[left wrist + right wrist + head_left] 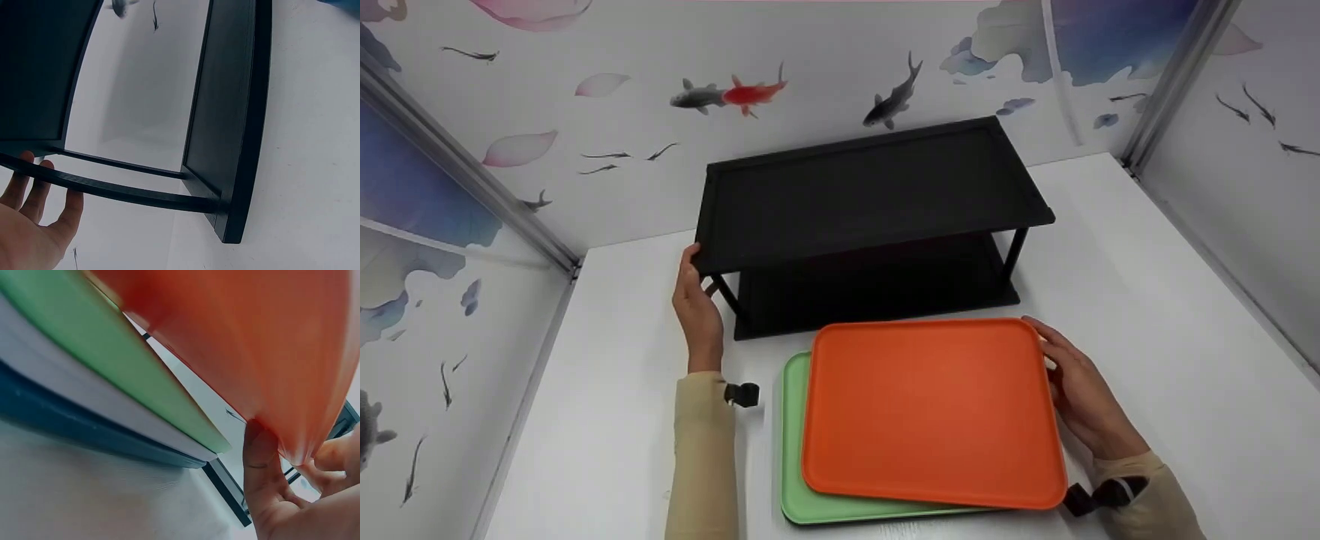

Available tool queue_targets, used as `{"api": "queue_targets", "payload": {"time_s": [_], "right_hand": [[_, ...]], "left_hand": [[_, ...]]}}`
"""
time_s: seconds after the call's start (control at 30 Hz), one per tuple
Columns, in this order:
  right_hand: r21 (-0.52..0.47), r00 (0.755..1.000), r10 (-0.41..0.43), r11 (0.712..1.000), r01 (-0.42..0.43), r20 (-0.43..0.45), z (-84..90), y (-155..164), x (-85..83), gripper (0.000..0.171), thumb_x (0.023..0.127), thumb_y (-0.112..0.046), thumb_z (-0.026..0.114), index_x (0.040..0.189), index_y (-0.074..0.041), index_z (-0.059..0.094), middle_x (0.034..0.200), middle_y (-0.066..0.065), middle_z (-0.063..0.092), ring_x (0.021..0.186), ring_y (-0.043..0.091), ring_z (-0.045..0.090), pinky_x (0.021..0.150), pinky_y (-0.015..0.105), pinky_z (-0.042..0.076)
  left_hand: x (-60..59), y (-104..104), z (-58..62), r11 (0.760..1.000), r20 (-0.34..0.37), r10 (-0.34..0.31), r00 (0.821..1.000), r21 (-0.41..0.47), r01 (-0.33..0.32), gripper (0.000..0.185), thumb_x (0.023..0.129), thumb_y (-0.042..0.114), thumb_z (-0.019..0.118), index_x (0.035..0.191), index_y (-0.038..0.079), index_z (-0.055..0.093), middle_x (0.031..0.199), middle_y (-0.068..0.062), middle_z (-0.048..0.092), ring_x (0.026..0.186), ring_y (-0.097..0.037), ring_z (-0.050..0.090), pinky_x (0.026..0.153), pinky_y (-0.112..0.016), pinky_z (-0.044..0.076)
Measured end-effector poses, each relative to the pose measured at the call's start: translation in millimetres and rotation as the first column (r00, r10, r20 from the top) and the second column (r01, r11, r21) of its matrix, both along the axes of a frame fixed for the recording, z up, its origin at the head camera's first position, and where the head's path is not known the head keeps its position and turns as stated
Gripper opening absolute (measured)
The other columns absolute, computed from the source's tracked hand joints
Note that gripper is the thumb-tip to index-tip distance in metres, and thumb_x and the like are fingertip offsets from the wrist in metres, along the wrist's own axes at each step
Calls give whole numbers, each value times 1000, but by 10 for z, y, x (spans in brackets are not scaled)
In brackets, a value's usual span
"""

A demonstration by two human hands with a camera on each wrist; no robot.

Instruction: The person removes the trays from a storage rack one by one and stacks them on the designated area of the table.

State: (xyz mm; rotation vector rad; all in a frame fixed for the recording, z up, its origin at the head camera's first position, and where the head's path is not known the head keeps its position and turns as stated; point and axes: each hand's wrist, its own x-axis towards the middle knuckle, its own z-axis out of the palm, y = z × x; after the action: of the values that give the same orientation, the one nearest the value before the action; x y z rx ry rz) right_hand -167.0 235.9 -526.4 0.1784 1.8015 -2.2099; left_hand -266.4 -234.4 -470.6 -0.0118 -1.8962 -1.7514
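Note:
A black two-tier shelf rack (870, 195) stands toward the back of the white table. My left hand (699, 311) holds its left end at the front corner; in the left wrist view the fingers (36, 199) lie against a dark post (124, 192). My right hand (1084, 390) grips an orange tray (930, 412) by its right edge. The thumb (261, 461) presses under the rim in the right wrist view. The orange tray is tilted, its right side raised above a green tray (795, 450). Beneath the green one are a pale tray (112, 379) and a dark blue tray (101, 424).
White panels (810, 45) printed with fish and petals enclose the table (615, 375) at the back and both sides. Metal corner posts (1177, 82) stand where the panels meet. Black camera straps (742, 394) sit on both wrists.

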Motion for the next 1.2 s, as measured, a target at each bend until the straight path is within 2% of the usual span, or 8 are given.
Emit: {"api": "queue_targets", "payload": {"time_s": [0.13, 0.27, 0.33, 0.43, 0.57, 0.7, 0.93, 1.2], "right_hand": [[33, 1000, -1, 999, 1, -10, 9, -11, 7, 59, 110, -33, 45, 163, -17, 25, 136, -4, 48, 110, 9, 58, 86, 23, 54], [89, 998, -29, 995, 33, -49, -1, -28, 8, 58, 107, -31, 55, 155, -9, 34, 129, -3, 55, 110, 9, 61, 91, 25, 54], [110, 997, -32, 993, 40, -69, -6, -36, 12, 55, 105, -27, 60, 151, -6, 37, 129, -3, 57, 111, 10, 63, 92, 26, 55], [167, 995, -13, 986, 29, -99, -16, -48, 18, 59, 102, -22, 65, 152, -4, 39, 134, -2, 57, 111, 9, 63, 93, 23, 54], [267, 991, 26, 964, 9, -128, -33, -73, 20, 67, 100, -26, 68, 156, -5, 39, 146, 8, 54, 117, 3, 61, 96, 20, 53], [332, 988, 62, 943, -10, -144, -49, -92, 27, 67, 100, -28, 69, 157, -9, 40, 152, 16, 49, 120, 1, 57, 96, 17, 51], [362, 981, 128, 930, -67, -147, -73, -124, 48, 65, 99, -31, 69, 156, -13, 43, 149, 14, 52, 116, 12, 60, 93, 22, 53], [380, 980, 151, 920, -90, -133, -83, -156, 58, 64, 99, -32, 69, 155, -14, 44, 148, 13, 50, 117, 17, 60, 92, 25, 53]], "left_hand": [[2, 1, 1, 1000, 2, -1, 1000, 3, 1, 45, 113, 17, 27, 151, 3, 47, 155, -14, 48, 140, -31, 47, 112, -58, 37], [-1, 1, 2, 1000, 12, 3, 1000, 0, -3, 45, 113, 17, 27, 152, 4, 46, 156, -14, 47, 140, -31, 47, 111, -57, 38], [-3, 0, 1, 1000, 19, 5, 1000, -5, -5, 45, 113, 17, 27, 152, 5, 46, 157, -14, 47, 140, -30, 46, 112, -56, 38], [-6, -1, -3, 1000, 25, 12, 1000, -10, -12, 45, 113, 18, 27, 152, 5, 46, 157, -13, 46, 142, -30, 46, 112, -56, 38], [-4, -5, -7, 1000, 30, 17, 999, -12, -17, 46, 113, 19, 28, 152, 5, 46, 157, -13, 46, 142, -30, 46, 112, -55, 39], [-4, -5, -9, 1000, 33, 19, 999, -16, -18, 46, 113, 19, 28, 152, 5, 46, 157, -12, 47, 142, -29, 46, 111, -54, 39], [4, 0, -1, 1000, 20, 15, 1000, -3, -15, 45, 113, 17, 28, 152, 4, 46, 156, -14, 47, 141, -29, 46, 111, -56, 39], [-4, 6, 7, 1000, 28, 23, 999, -1, -23, 45, 112, 17, 28, 152, 4, 46, 156, -14, 48, 140, -29, 47, 110, -56, 40]]}}
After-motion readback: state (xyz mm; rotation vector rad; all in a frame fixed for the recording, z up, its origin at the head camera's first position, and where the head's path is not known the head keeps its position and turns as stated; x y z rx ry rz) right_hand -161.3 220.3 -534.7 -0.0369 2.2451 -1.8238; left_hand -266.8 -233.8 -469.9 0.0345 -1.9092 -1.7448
